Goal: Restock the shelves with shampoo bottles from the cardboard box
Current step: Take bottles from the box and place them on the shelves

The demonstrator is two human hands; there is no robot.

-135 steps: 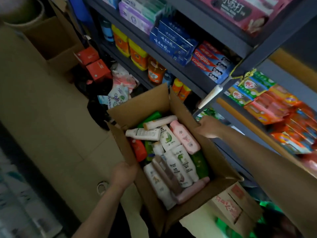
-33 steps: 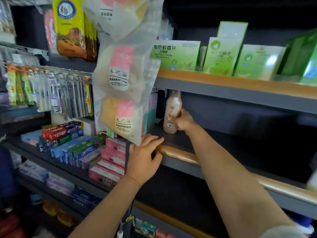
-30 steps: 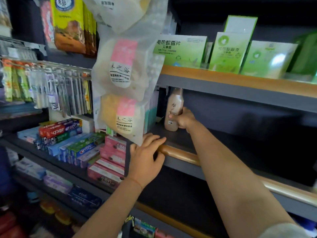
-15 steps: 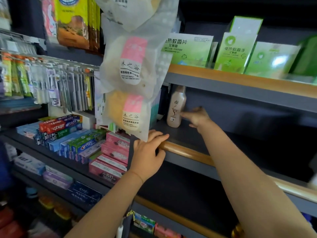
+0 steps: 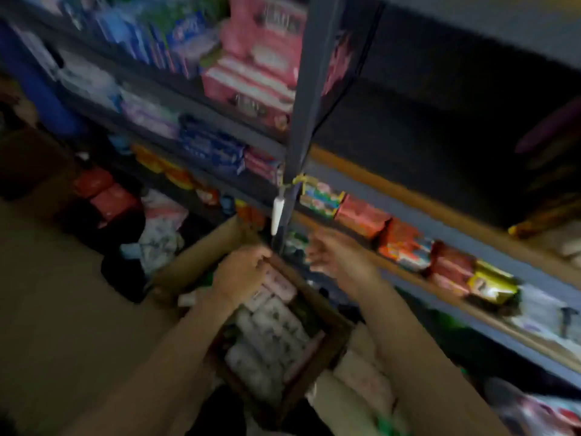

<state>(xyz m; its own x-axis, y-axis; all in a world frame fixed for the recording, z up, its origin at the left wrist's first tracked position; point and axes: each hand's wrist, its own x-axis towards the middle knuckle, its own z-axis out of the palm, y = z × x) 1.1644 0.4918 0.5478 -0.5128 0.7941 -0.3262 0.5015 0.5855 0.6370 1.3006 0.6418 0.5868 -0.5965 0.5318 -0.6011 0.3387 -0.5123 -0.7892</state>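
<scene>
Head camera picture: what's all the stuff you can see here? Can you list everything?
cardboard box: one, brown, open on the floor by the shelves
shampoo bottles: several, count blurred, mostly white and pink, lying in the box
pink packs: a stack, upper shelf
blue boxes: a row, middle shelf
red and orange packets: a row, lower shelf at right
red boxes: two, on the floor at left
left hand: one, over the box, grip blurred
right hand: one, above the box's far edge, holds nothing
</scene>
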